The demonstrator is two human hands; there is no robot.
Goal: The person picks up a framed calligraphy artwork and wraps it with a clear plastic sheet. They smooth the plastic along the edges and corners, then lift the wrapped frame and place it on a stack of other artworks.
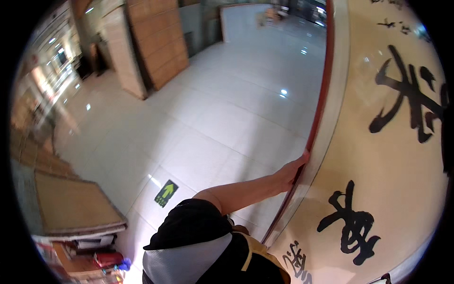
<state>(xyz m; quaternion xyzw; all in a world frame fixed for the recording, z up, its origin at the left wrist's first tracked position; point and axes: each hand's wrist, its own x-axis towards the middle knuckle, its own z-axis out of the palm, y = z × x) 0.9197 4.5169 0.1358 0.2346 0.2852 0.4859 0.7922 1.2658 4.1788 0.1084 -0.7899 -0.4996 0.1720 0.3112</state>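
Note:
A large framed calligraphy panel [388, 156] stands tilted along the right side, with black brush characters on cream paper. Its border is pale, with a thin dark red outer edge [323, 94]. My left arm, in a black and grey short sleeve, reaches across to that edge. There my left hand [294, 171] is closed round the frame's side, its fingers partly hidden by the frame. I do not see my right hand.
Tall brown boards [158, 42] lean at the back left. A pale panel [243, 22] stands farther off. Shiny tiles [203, 118] cover the floor, with a green arrow sign [166, 193] on it. A tan-topped table [75, 203] holds items beneath at the lower left.

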